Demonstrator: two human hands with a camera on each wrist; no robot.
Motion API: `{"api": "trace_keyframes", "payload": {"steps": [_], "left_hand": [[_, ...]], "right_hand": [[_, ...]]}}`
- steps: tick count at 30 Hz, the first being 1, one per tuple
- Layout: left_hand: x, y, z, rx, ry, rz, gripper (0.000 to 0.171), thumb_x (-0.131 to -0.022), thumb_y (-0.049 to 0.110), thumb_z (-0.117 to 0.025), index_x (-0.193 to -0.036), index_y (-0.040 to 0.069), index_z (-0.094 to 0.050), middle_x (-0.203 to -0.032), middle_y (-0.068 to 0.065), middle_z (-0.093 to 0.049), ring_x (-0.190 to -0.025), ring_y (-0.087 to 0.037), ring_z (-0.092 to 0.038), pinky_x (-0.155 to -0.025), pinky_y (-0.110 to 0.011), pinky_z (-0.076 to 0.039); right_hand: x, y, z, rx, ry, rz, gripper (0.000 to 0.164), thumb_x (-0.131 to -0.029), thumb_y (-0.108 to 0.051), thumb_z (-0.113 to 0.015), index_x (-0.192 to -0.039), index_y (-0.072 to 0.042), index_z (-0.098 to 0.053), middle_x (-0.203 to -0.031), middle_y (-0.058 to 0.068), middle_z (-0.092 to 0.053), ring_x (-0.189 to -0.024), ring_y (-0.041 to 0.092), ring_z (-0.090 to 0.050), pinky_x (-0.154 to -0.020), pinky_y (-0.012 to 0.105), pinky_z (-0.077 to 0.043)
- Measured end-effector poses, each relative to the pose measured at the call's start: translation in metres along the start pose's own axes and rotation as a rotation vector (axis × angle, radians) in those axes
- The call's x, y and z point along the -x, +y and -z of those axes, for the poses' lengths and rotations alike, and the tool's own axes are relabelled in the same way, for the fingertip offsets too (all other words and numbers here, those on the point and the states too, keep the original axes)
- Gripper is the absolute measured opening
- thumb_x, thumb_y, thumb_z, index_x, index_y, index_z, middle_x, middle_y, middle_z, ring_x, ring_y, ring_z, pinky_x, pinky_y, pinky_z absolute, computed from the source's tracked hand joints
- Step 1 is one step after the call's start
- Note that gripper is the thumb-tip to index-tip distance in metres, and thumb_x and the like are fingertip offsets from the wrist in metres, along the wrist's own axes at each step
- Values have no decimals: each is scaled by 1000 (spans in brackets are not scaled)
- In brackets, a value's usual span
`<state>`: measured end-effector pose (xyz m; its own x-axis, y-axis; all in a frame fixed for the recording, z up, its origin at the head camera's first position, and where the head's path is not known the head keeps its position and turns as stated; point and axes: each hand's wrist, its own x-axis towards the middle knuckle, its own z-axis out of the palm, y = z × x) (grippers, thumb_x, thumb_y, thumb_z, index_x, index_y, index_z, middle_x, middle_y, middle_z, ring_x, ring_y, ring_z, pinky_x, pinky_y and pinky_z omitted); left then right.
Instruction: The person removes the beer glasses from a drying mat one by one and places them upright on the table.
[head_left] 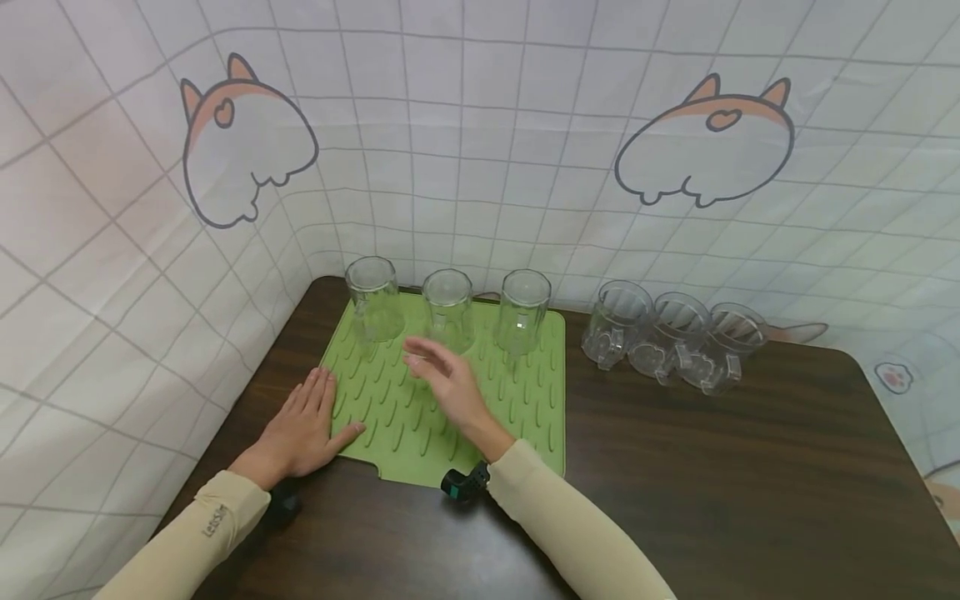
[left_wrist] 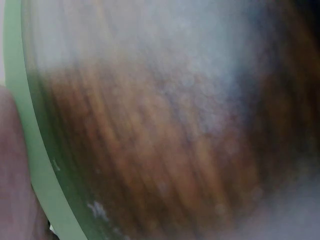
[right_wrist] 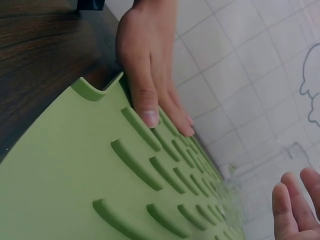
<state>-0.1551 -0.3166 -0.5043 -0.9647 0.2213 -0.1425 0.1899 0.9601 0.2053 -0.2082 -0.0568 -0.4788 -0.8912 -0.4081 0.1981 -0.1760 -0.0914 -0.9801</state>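
Green and ridged, a mat (head_left: 536, 400) is lying on a dark wooden table (head_left: 712, 483), three clear mugs (head_left: 447, 312) standing along its far edge. A person's left hand (head_left: 303, 429) is resting at its left edge, fingers straight, gripping nothing; the right hand (head_left: 453, 393) is hovering above, fingers loosely bent, holding nothing. Three more mugs (head_left: 678, 329) are standing to the right.

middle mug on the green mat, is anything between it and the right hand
Nothing visible between them: in the head view the right hand hovers over the green mat, just in front of the middle mug. The mat's left mug and right mug stand to either side.
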Motion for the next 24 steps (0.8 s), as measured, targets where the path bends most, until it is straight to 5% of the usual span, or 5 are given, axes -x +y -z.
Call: {"api": "trace_keyframes", "payload": {"steps": [5, 24], "left_hand": [[0, 0, -2, 2, -2, 6, 100, -104, 62, -46, -161, -13, -12, -171, -34, -8, -160, -51, -8, -128, -68, -16], [-1, -1, -3, 4, 18, 1, 101, -103, 63, -46, -161, -13, -14, -170, -34, -10, -159, -51, -10, -128, -68, -17]], "right_hand": [[-3, 5, -7, 62, -29, -20, 48, -108, -26, -54, -153, -11, -51, -156, 12, -55, -143, 29, -56, -119, 39, -48], [-20, 18, -28, 18, -42, -64, 54, -107, -28, -56, -159, -26, -41, -164, 3, -45, -148, 23, -51, -121, 41, -46]]}}
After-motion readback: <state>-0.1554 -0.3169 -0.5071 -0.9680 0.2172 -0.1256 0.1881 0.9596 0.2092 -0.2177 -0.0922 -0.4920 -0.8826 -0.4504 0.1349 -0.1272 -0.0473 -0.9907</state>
